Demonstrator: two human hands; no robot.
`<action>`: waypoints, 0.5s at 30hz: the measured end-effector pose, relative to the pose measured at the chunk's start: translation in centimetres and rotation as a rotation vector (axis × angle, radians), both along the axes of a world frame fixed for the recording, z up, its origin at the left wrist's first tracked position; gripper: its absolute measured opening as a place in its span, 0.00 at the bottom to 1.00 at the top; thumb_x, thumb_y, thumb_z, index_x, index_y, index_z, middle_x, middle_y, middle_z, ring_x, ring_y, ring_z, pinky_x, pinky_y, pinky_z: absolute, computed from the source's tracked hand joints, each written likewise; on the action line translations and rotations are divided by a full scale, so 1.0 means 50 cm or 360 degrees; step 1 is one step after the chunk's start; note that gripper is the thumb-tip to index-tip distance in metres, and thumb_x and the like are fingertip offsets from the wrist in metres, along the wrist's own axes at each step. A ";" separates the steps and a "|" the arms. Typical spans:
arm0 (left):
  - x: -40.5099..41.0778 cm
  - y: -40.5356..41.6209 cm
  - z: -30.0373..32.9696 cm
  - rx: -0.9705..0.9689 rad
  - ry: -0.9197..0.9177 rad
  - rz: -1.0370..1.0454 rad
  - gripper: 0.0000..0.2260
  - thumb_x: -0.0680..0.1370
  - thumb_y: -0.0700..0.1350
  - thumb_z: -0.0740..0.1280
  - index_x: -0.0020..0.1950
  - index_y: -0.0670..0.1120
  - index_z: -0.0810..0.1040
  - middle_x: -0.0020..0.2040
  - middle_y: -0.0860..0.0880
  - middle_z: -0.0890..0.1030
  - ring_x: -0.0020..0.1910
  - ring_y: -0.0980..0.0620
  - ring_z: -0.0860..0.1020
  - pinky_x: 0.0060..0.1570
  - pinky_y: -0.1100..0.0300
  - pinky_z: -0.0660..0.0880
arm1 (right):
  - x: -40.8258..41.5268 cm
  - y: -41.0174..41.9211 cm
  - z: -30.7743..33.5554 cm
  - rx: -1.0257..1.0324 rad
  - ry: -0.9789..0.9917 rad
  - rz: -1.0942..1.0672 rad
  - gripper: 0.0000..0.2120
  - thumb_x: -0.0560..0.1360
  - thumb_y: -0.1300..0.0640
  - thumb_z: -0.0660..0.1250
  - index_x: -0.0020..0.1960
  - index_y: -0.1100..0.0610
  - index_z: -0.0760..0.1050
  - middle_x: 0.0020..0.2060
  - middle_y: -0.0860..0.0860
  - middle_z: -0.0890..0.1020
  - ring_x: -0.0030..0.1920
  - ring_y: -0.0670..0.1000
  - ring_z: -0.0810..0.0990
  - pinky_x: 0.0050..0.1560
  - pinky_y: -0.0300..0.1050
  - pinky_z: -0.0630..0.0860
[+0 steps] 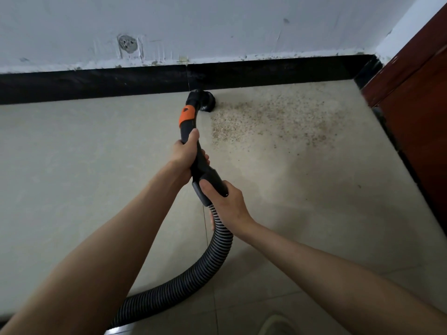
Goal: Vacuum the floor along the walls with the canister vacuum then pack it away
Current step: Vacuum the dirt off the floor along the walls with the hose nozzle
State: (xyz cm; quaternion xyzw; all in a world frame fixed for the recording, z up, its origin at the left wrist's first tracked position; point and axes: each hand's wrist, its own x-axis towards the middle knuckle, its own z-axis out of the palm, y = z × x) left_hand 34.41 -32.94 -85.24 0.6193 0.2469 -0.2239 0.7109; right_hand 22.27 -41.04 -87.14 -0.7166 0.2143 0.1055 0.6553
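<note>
A black vacuum handle (202,165) with an orange collar (186,115) reaches forward to a round black brush nozzle (205,100) that touches the floor at the black baseboard (96,83). My left hand (186,153) grips the upper part of the handle. My right hand (225,201) grips its lower end, where the ribbed grey hose (212,259) joins. The hose curves down and off to the lower left. The canister is out of view. A patch of sandy crumbs (266,119) lies on the beige tiles just right of the nozzle.
A white scuffed wall (217,27) with a patched round hole (127,44) rises above the baseboard. A reddish-brown wooden door or cabinet (416,105) closes the corner on the right. Beige floor tiles (72,153) stretch left and toward me.
</note>
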 end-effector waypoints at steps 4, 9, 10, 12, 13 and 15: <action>0.000 -0.025 0.008 -0.0009 0.0020 -0.0031 0.12 0.80 0.51 0.62 0.46 0.44 0.67 0.33 0.45 0.71 0.26 0.50 0.73 0.27 0.59 0.74 | -0.003 -0.022 0.011 -0.0003 0.0009 -0.0026 0.13 0.75 0.44 0.68 0.41 0.52 0.72 0.37 0.48 0.77 0.38 0.47 0.76 0.40 0.40 0.73; -0.003 -0.059 0.013 -0.0029 0.0017 -0.0078 0.11 0.80 0.51 0.62 0.46 0.43 0.67 0.33 0.46 0.71 0.26 0.51 0.72 0.27 0.59 0.74 | -0.010 -0.048 0.011 0.0006 0.0009 -0.0084 0.14 0.75 0.43 0.68 0.41 0.52 0.73 0.36 0.48 0.78 0.37 0.47 0.76 0.39 0.41 0.73; -0.001 -0.067 0.013 -0.0027 0.0007 -0.0098 0.11 0.80 0.50 0.62 0.47 0.43 0.67 0.33 0.45 0.71 0.26 0.51 0.72 0.27 0.59 0.74 | -0.010 -0.053 0.010 0.0008 0.0007 -0.0109 0.14 0.75 0.43 0.68 0.41 0.53 0.73 0.36 0.48 0.78 0.37 0.47 0.76 0.39 0.41 0.73; 0.003 -0.086 0.014 -0.0007 -0.0003 -0.0172 0.12 0.80 0.51 0.62 0.49 0.42 0.68 0.34 0.45 0.71 0.27 0.51 0.72 0.27 0.59 0.74 | -0.009 -0.064 0.006 0.0003 0.0004 -0.0167 0.14 0.75 0.44 0.68 0.40 0.53 0.73 0.35 0.48 0.78 0.37 0.47 0.76 0.37 0.39 0.72; 0.006 -0.096 0.014 -0.0001 -0.0005 -0.0213 0.12 0.80 0.51 0.62 0.51 0.42 0.68 0.34 0.45 0.71 0.27 0.51 0.72 0.28 0.59 0.74 | -0.009 -0.071 0.004 0.0004 0.0002 -0.0200 0.13 0.75 0.44 0.68 0.40 0.53 0.73 0.36 0.48 0.78 0.37 0.47 0.76 0.37 0.39 0.72; 0.011 -0.120 0.014 0.0000 -0.0008 -0.0290 0.12 0.80 0.51 0.62 0.52 0.42 0.67 0.35 0.45 0.71 0.27 0.50 0.72 0.29 0.57 0.73 | -0.008 -0.082 0.000 0.0017 0.0003 -0.0276 0.13 0.75 0.44 0.68 0.41 0.53 0.74 0.37 0.49 0.78 0.37 0.47 0.77 0.37 0.39 0.73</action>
